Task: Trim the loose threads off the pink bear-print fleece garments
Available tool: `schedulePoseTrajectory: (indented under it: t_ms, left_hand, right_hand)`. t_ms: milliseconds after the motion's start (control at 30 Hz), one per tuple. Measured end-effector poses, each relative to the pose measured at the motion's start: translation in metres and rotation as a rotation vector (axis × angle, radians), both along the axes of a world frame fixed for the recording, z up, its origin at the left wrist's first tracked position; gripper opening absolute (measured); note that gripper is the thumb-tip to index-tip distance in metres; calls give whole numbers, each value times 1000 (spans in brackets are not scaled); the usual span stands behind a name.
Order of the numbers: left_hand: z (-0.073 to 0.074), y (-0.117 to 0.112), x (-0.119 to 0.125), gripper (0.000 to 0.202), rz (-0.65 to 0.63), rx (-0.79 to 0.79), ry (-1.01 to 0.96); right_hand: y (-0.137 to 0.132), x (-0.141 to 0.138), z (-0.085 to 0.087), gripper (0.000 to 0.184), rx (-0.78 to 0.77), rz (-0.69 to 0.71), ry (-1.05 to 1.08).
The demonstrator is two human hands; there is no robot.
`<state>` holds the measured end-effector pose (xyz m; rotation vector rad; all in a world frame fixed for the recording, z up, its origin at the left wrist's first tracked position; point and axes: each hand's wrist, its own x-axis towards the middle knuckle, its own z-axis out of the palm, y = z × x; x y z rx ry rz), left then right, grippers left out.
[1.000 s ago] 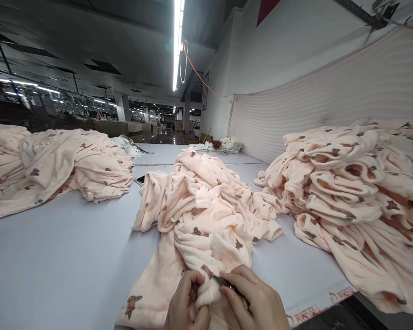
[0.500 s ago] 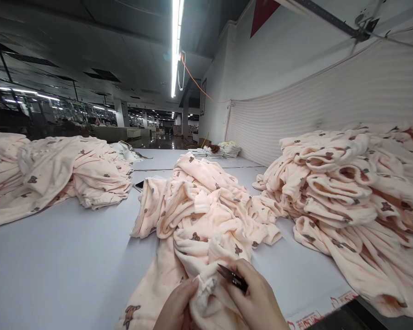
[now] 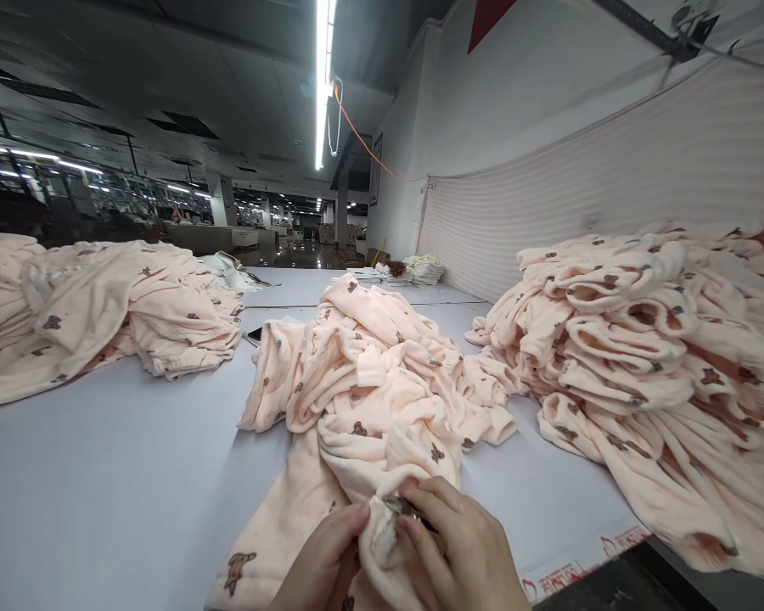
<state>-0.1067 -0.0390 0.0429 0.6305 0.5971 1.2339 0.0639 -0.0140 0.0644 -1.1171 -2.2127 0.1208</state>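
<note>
A pale pink fleece garment (image 3: 382, 424) printed with small brown bears lies bunched in front of me, its near end raised toward me. My left hand (image 3: 324, 556) pinches a fold of it between thumb and fingers. In my right hand (image 3: 462, 543) is a small pair of thread snips (image 3: 402, 507) with dark handles, mostly covered by the fingers. The snips' blades point left and touch the cloth beside a whitish seam, close to my left thumb. Whether a thread lies between the blades is too small to tell.
Similar pink garments form a heap (image 3: 102, 305) at the left and a taller stack (image 3: 637, 356) at the right. A phone (image 3: 253, 337) peeks out behind the middle garment. White folded cloths (image 3: 424, 270) lie farther back, before a striped sheet (image 3: 547, 204). The table (image 3: 102, 492) is white.
My right hand has turned and closed more around the snips, bringing their blades down onto the cloth near the left thumb. The left hand keeps its hold on the fold.
</note>
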Motion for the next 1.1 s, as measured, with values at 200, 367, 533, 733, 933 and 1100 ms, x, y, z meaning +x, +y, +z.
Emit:
schedulePoseTrajectory:
  t_ms: [200,367,533,733,933,1100]
  left_hand:
    - [-3,6,-3,26,-88,24,-20]
    - [-1,10,-5,28,-85,25,-56]
    - [9,16,-1,29,-126,48,-13]
    - [13,26,-6,28,-151,111,81]
    - [5,29,-21,28,-194,73,178]
    - [-8,47,-22,24,-180,76,108]
  right_hand:
    - [-7,6,-2,27,-11,50,-28]
    - [-9,5,-4,22,56,-45,-60]
    - [-7,3,-6,21,-20,-48,5]
    - [-1,11,-10,19,-135,-100,171]
    - [5,22,-6,22,-368,-85,249]
    - [-1,0,-6,24,-314,-126,289]
